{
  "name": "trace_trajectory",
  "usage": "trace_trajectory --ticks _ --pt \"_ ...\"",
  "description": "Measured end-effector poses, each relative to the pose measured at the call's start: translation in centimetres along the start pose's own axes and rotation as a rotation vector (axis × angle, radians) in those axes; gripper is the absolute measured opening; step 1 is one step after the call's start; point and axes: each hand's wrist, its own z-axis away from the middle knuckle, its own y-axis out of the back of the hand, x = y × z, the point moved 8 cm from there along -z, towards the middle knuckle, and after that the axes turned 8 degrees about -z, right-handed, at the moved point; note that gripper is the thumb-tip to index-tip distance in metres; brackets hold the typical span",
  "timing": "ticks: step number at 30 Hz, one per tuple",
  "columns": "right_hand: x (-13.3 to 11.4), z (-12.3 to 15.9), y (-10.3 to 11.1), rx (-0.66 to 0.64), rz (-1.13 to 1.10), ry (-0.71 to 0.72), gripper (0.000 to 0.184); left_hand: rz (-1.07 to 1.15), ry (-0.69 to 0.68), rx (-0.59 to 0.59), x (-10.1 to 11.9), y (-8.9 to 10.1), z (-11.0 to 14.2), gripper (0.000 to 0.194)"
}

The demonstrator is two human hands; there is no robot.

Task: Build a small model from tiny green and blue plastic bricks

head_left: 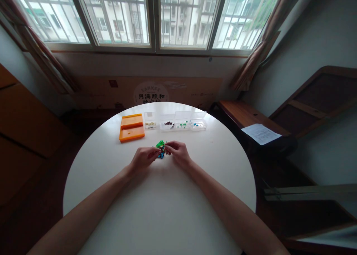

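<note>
Near the middle of the round white table, my left hand and my right hand meet at a small plastic model. Bright green parts show at its top, blue ones at its lower end, and mixed darker bits between. My left thumb and fingers pinch its left side; the fingers of my right hand are closed at its right side. The fingertips cover part of the model, and single pieces are too small to make out. Both forearms reach in from the front edge.
Beyond my hands an orange case lies opened out. Beside it stand lidded clear boxes with small cream, dark brown, green and blue pieces. A printed sheet lies on a wooden bench at the right.
</note>
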Motion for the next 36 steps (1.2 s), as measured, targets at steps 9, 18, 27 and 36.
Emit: trace_trajectory --ticks 9,18,27,36 --pt "-0.2 -1.0 4.5 0.242 -0.268 -0.088 0.027 -0.022 -0.004 0.002 -0.6 -0.5 0.3 0.02" --pt "0.5 -1.3 5.5 0.257 -0.353 -0.125 0.027 -0.042 -0.025 -0.015 0.0 -0.4 0.2 0.022" --pt "0.6 -1.5 5.3 0.281 -0.364 -0.146 0.027 -0.045 -0.034 -0.032 0.1 -0.5 0.2 0.023" --pt "1.3 -1.8 5.8 0.309 -0.37 -0.152 0.028 -0.032 -0.021 -0.028 0.2 -0.5 0.2 0.024"
